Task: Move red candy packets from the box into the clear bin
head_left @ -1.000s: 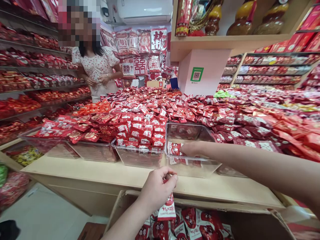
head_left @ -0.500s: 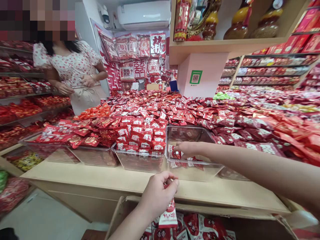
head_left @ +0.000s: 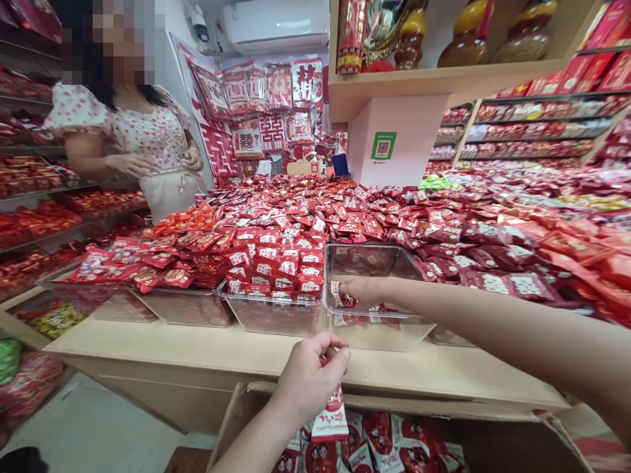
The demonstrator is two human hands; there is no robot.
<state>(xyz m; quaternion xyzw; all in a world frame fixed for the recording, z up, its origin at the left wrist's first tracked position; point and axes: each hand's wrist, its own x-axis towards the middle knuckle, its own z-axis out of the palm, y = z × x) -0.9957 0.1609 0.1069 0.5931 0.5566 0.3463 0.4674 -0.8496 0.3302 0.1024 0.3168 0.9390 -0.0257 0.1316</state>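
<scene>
My left hand (head_left: 311, 368) is closed around a small red-and-white candy packet (head_left: 331, 417), which hangs below my fingers over an open cardboard box (head_left: 473, 404). More red-and-white packets (head_left: 382, 440) lie inside that box. My right hand (head_left: 367, 291) reaches into a clear plastic bin (head_left: 424, 259) on the counter. Its fingers close on a similar packet (head_left: 339, 294) at the bin's left side, and the fingertips are partly hidden. Several packets lie low in this bin, seen through its front wall.
Left of that bin stands another clear bin (head_left: 276, 318) heaped with red packets. Piles of red packets (head_left: 315, 203) cover the display behind. A person in a floral top (head_left: 138, 138) stands at the back left. The wooden counter (head_left: 197, 348) runs above the box.
The view has shifted slightly. Both hands hold nearly the same places, the right still low in the bin. The person at the back left has turned and moved their hands.
</scene>
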